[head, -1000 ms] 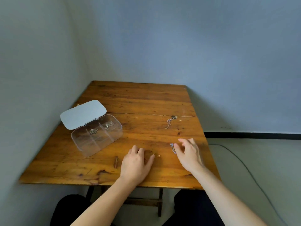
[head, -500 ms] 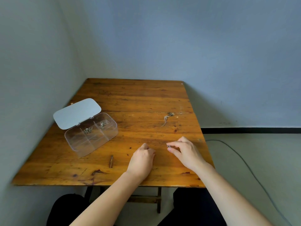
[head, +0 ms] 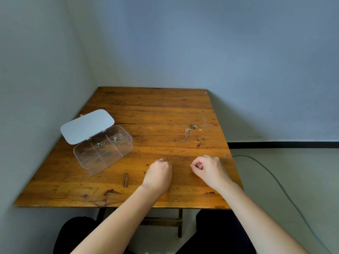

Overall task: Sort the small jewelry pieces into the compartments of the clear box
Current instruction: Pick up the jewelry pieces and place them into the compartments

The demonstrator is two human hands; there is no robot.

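Note:
The clear box [head: 86, 158] stands open at the table's left, its lid [head: 87, 125] tilted back. Two far compartments each hold a small silver piece [head: 100, 145] [head: 116, 139]; the near compartments look bare. A thin silver chain [head: 187, 133] lies loose on the wood at the far right. My left hand [head: 159, 173] rests on the table as a fist, nothing visible in it. My right hand [head: 209, 169] is beside it, fingers curled tight around the small piece it pinched up; the piece itself is hidden.
The wooden table [head: 156, 110] sits in a corner, with walls behind and to the left. A short brown stick [head: 126, 180] lies near the front edge. A cable [head: 266, 171] runs across the floor on the right. My knees are under the front edge.
My right hand pinched the small piece off the table and curled shut around it. My left hand went from flat with spread fingers to a fist.

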